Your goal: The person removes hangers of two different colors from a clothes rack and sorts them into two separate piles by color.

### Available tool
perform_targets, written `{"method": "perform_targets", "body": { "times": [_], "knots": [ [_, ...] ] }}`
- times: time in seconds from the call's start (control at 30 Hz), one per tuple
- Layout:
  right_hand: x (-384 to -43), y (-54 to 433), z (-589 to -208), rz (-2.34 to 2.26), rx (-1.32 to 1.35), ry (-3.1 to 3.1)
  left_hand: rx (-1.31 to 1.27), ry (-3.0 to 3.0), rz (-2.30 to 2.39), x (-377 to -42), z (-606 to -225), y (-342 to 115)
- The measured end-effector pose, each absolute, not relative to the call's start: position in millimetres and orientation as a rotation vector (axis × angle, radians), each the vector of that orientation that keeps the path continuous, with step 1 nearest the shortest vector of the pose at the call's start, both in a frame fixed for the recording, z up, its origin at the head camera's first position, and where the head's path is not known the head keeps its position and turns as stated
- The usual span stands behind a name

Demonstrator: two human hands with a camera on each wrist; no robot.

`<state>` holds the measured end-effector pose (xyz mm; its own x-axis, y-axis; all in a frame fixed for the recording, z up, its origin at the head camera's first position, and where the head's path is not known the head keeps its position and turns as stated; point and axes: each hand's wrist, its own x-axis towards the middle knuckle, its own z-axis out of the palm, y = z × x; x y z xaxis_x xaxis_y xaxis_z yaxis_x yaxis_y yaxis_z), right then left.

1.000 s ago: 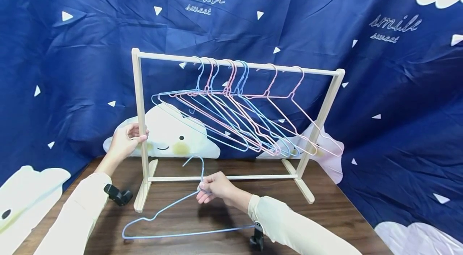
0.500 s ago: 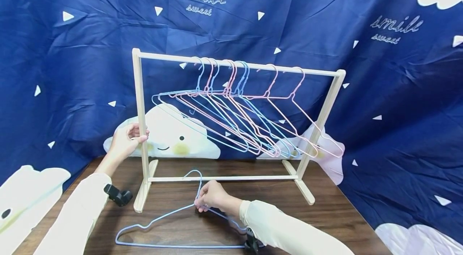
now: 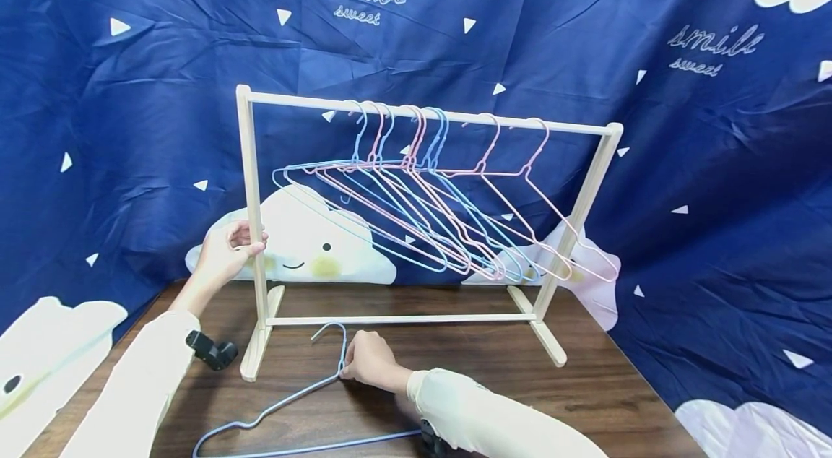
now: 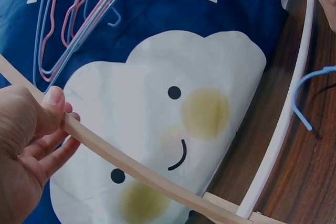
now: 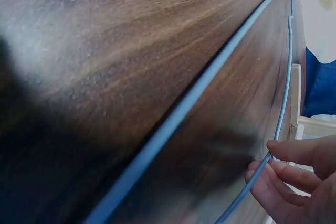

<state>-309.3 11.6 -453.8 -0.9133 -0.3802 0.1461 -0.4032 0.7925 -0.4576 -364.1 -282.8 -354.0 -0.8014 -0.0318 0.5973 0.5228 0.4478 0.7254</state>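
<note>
My left hand (image 3: 224, 250) grips the left upright (image 3: 250, 169) of a pale wooden clothes rack, thumb in front and fingers curled behind, as the left wrist view also shows. Low over the table in front of the rack, my right hand (image 3: 372, 363) pinches a blue wire hanger (image 5: 178, 113) just below its hook. The hanger's hook points up and left, and its long bottom bar runs close along the tabletop. My sleeve covers its right end in the head view. In the left wrist view its hook (image 4: 295, 98) shows beside the rack's lower bar (image 4: 278, 135).
Several blue and pink hangers hang from the rack's top rail (image 3: 299, 102), bunched left of centre, with two pink ones farther right. The rack's feet (image 3: 546, 342) stand on the dark wooden table (image 3: 604, 400). A blue cloud-print curtain (image 3: 162, 118) hangs behind.
My right hand has lowered the blue hanger toward the tabletop and shifted it left and closer to me. My left hand keeps its place on the upright.
</note>
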Motion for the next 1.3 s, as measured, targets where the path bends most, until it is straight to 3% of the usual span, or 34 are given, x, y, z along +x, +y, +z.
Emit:
{"method": "perform_targets", "body": {
  "times": [0.37,1.03,1.17,1.3],
  "knots": [
    [-313,2,-462,0.581,0.545,-2.882,-0.443,-2.134,-1.364,-365,-354,-283],
    [-313,5,-462,0.533,0.724,-2.815,-0.471,-2.112,-1.340,-365,-356,-283],
    [-316,5,-452,0.428,0.810,-2.889,-0.465,-2.115,-1.326,-366,-356,-284],
    [-317,2,-420,0.320,0.918,-2.932,-0.434,-2.136,-1.313,-367,-357,-284]
  ]
}}
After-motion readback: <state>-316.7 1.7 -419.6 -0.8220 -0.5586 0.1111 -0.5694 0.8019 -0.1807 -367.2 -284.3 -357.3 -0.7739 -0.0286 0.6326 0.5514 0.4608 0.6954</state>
